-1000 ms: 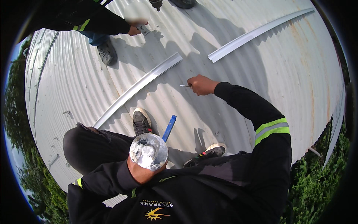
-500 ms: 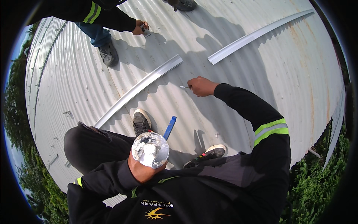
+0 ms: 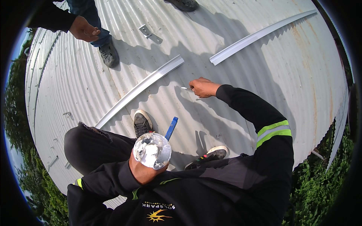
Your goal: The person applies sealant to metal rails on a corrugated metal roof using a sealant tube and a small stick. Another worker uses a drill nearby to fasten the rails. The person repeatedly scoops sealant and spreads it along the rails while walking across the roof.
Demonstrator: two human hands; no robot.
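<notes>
Above a corrugated roof (image 3: pixel 309 83) beside greenery (image 3: pixel 320 188), the left grip (image 3: pixel 144 172) clasps a tub (image 3: pixel 165 151), the right grip (image 3: pixel 204 87) a small tool (image 3: pixel 184 88).

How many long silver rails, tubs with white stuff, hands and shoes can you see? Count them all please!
Long silver rails: 2
Tub with white stuff: 1
Hands (left hand, right hand, co-worker's hand): 3
Shoes: 4
Total: 10

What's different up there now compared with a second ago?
The co-worker's hand has let go of the bracket and moved left, leaving it on the roof. The dark tool at the top edge has gone from view. Unchanged: the left hand holding the tub, the right hand gripping a small tool, both rails.
</notes>
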